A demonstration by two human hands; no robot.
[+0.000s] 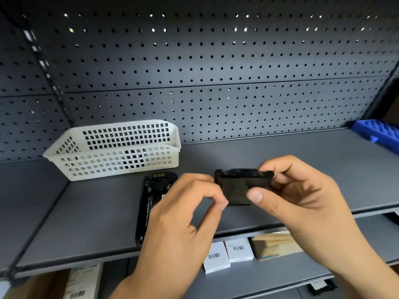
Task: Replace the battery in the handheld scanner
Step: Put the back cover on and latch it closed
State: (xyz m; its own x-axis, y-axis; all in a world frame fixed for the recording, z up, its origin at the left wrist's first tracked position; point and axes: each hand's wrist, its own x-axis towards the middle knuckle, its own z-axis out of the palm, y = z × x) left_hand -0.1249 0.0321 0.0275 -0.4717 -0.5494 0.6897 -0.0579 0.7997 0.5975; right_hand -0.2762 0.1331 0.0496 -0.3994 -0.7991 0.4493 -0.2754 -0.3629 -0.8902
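Scanner [151, 203] lies face down on the grey shelf [302, 165], its open back showing a label and two small screws near the top end, and its lower part is hidden behind the left hand [183, 214]. Both hands are raised above the shelf with a flat black piece [235, 188], a battery or a cover, I cannot tell which, held between them at about 3 o'clock from the scanner. The right hand [302, 203] grips that piece, thumb on the near face and fingers curled over its far edge. The left hand pinches its left lower corner between thumb and forefinger. A white slotted basket [116, 147] stands on the shelf at about 11 o'clock from the scanner, close to the pegboard wall [216, 72] behind. A blue tray [380, 132] sits at the far right end of the shelf, roughly 2 o'clock from the hands. On the lower shelf, at 6 o'clock, two white boxes [226, 253] with barcodes lie beside a brown carton [274, 244].
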